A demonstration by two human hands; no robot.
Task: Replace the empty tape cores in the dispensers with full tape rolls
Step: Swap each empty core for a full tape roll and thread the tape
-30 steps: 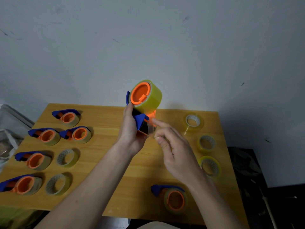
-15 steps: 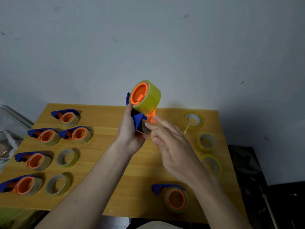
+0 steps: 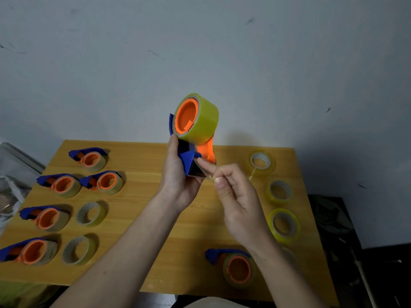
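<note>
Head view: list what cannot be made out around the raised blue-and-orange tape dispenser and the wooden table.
- Blue-and-orange tape dispenser: its cutter edge is hidden behind the left hand and the right hand.
- Clear tape strip pinched by the right hand: too transparent to trace.
- Nearest left dispenser on the wooden table: its tip is cut by the frame edge.

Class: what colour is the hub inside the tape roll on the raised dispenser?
Orange hub, clearest in the head view.

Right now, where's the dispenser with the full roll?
In the head view, the dispenser is held up above the table's middle, gripped by the left hand, with the right hand pinching its tape end.
</note>
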